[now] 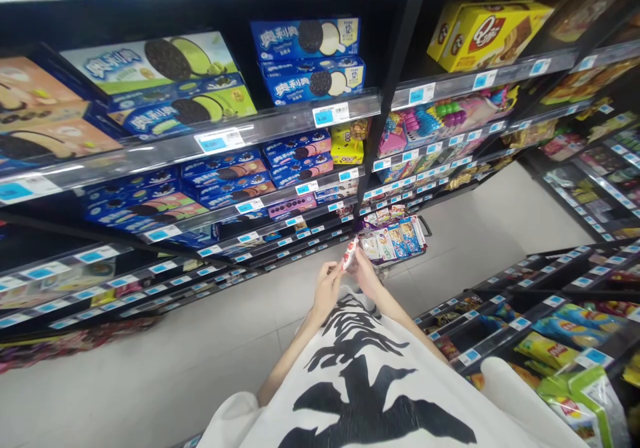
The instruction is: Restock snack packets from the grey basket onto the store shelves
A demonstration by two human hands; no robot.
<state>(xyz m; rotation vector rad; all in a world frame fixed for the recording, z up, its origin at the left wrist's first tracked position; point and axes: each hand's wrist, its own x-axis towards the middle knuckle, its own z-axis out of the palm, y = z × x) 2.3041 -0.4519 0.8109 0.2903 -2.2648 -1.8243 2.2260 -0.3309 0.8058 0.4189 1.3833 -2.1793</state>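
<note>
A small white packet with red print (349, 255) is held up in front of my shirt, its kind too small to make out. My left hand (328, 284) grips it from the left with bent fingers. On the other side my right hand (365, 273) closes on it too, its fingers partly hidden behind the packet. Just beyond the hands stands a cart (427, 227) loaded with several snack packs (395, 241) in blue, white and purple.
Shelves of blue cookie boxes (313, 78) run along the left, with yellow boxes (487, 31) farther right. Price labels line the shelf edges. Another shelf with chip bags (555, 351) borders the right side. A grey tiled floor (240, 328) lies between.
</note>
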